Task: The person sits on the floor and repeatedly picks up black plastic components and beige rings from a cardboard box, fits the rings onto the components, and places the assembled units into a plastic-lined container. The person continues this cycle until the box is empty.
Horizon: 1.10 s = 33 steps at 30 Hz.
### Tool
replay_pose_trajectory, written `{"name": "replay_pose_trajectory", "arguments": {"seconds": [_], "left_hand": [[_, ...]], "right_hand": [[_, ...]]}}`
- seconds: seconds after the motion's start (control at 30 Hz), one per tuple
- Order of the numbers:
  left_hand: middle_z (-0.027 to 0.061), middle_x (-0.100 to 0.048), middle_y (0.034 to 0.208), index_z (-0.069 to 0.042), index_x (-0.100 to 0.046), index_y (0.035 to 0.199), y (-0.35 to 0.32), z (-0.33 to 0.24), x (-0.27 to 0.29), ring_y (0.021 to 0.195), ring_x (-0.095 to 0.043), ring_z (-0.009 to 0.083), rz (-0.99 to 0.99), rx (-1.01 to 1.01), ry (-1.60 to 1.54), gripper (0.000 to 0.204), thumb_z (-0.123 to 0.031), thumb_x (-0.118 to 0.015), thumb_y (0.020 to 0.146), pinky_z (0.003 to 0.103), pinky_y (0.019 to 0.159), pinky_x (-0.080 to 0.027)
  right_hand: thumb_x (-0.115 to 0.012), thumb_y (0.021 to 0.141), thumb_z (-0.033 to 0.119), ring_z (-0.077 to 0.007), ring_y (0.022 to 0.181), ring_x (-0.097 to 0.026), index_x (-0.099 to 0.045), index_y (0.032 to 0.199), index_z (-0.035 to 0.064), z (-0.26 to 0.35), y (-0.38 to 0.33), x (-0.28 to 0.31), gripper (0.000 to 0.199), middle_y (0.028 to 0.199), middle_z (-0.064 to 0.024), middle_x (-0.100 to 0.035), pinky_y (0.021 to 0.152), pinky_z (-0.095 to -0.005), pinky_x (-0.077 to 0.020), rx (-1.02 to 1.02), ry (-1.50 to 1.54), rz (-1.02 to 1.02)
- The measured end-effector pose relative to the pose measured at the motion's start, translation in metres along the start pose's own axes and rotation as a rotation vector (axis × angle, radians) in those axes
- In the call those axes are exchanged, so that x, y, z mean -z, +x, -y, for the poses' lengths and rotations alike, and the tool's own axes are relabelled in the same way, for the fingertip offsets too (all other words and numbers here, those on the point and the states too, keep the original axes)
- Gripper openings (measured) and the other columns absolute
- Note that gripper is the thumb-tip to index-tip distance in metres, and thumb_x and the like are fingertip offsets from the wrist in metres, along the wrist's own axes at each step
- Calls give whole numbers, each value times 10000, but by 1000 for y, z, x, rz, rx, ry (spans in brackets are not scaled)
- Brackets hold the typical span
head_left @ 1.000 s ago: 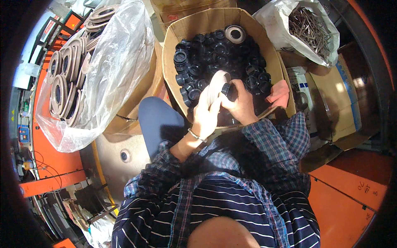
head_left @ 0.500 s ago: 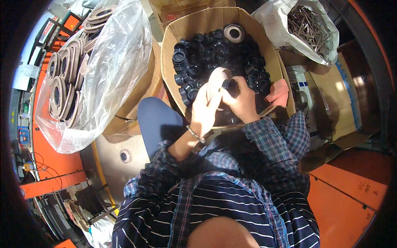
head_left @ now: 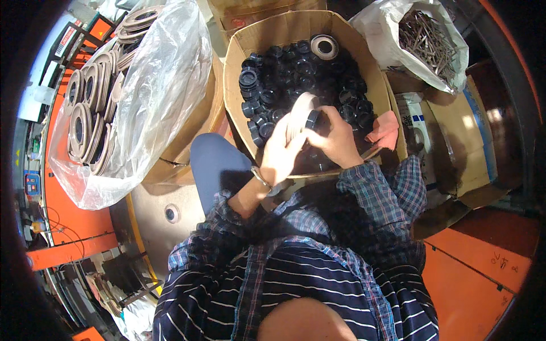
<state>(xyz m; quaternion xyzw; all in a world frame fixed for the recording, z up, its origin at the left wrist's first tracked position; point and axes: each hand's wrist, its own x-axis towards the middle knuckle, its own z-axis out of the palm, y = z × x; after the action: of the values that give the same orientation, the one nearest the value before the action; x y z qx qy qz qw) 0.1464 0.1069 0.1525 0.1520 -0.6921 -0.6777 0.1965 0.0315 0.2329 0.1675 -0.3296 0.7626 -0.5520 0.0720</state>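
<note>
Over the near side of an open cardboard box, my left hand is closed around a pale beige ring, held on edge. My right hand pinches a small black ring-shaped cap between thumb and fingers, right against the beige ring. Whether the two pieces are joined cannot be made out. Beneath both hands the box holds a heap of black round caps. One beige ring with a dark centre lies on the heap at the far side.
At the left, a clear plastic bag holds stacked beige rings. A white sack of thin brown strips stands at the far right. A pink cloth hangs on the box's right rim. One ring lies on the floor at left.
Both hands keep their holds on the beige ring and the black cap. The beige ring has turned slightly, and the right hand has shifted a little. The view moved slightly too.
</note>
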Motion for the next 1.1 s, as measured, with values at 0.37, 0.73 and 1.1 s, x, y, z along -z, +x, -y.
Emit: {"name": "replay_pose_trajectory", "arguments": {"seconds": [0.37,0.73,1.1], "left_hand": [[106,-634,1220,5,-469,1392,0,4,-4,1072,-620,168,-59,39,-56,497,-227,-621,980,311,940,-494],[232,-553,1357,-18,-313,1509,-6,-16,-13,1240,-574,304,67,-114,327,764,-233,-719,899,373,1043,-446],[138,-622,1232,-20,-391,1471,3,-9,-3,1035,-639,192,131,89,71,642,-121,-687,911,333,912,-525]], "right_hand": [[-716,847,488,-370,842,-700,-574,1118,1,-9,-2,0,575,921,-212,-697,743,-414,-561,-123,-144,67],[-657,886,475,-264,876,-662,-655,995,5,-14,4,-11,482,906,-190,-683,799,-366,-493,-475,249,-30],[-733,837,370,-243,864,-680,-649,1013,-6,-12,-2,-10,424,921,-169,-706,790,-354,-513,-303,194,-85]]}}
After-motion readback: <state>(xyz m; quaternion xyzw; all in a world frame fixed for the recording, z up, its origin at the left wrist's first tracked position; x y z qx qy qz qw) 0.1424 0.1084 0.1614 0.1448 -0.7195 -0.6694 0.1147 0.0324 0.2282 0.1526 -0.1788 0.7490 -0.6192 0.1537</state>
